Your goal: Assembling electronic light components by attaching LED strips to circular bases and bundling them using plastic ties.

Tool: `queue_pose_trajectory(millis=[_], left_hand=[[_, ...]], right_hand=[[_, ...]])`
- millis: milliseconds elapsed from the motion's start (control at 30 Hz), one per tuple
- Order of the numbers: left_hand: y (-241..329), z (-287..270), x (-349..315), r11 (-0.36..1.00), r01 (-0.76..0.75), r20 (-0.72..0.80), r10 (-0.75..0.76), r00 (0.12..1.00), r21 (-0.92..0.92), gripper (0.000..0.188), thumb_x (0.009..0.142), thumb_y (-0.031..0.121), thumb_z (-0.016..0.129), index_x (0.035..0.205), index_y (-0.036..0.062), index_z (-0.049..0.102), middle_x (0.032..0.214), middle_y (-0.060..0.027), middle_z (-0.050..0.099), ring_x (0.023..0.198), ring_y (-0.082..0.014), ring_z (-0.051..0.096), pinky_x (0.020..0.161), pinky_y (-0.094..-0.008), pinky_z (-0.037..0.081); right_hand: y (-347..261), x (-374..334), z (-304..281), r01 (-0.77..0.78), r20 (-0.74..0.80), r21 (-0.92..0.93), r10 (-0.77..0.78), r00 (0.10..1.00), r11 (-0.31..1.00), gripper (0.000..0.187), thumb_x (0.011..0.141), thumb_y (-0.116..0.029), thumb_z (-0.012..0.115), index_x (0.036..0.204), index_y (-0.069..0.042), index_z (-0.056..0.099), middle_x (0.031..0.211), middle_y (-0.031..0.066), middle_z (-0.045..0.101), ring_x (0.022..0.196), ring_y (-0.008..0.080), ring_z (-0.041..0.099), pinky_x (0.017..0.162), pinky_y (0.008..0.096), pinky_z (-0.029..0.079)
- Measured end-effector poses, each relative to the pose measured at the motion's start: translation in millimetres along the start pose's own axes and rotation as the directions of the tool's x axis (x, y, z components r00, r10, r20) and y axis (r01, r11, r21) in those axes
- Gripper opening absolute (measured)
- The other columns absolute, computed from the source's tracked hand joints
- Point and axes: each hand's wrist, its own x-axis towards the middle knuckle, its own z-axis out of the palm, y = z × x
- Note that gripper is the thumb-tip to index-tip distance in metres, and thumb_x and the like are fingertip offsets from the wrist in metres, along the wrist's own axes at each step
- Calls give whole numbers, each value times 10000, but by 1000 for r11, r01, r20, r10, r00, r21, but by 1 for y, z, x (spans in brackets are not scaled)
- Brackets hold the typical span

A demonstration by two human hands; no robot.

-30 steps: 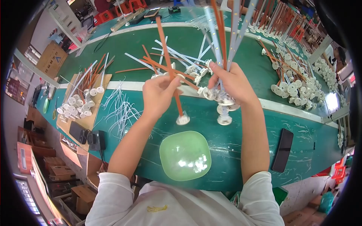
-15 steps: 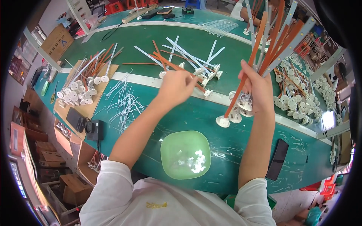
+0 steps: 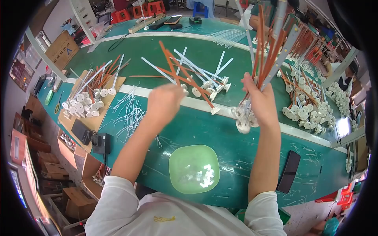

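My right hand [image 3: 263, 100] is wrapped round an upright bundle of orange and silvery-white strips [image 3: 271, 55]. White round end pieces [image 3: 243, 122] hang below its fingers. My left hand [image 3: 165, 103], slightly blurred, is closed over the near side of the loose pile. An orange strip [image 3: 168, 59] and a white round end reach its fingertips; whether the fingers grip them is hidden. To its right, an orange strip [image 3: 199, 89] lies slanted, its white end across the pale table seam. Several white strips [image 3: 201, 69] with round ends lie crossed behind it.
A pale green square tray [image 3: 193, 157] with small white bits is near me. Thin white wires [image 3: 130, 114] lie left, beside a strip pile on cardboard [image 3: 84, 102]. A black phone [image 3: 289, 171] is at right, below another large pile [image 3: 307, 102]. Black adapters [image 3: 101, 143] sit at the left edge.
My left hand has moved left and slightly down, away from the slanted orange strip. The right hand's bundle has shifted left and stands more upright, its round ends closer together.
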Motion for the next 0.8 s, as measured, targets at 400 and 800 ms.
queue_pose_trajectory(millis=[400,800], left_hand=[[70,-6,6,795,-472,-284,385,878,-380,303,670,167,811,902,21,681,899,-85,659,793,-260,655,701,-332,532],[133,51,72,374,170,249,175,953,-912,763,672,164,848,1321,19,473,1117,-146,661,1048,-254,647,877,-382,517]], right_hand=[[14,-12,23,-65,-29,17,66,997,998,224,834,-167,763,953,-11,654,693,-32,553,653,60,484,579,252,359],[-44,-19,-21,172,-169,135,-149,974,976,530,708,-137,811,1145,-2,543,908,95,684,828,165,656,788,336,535]])
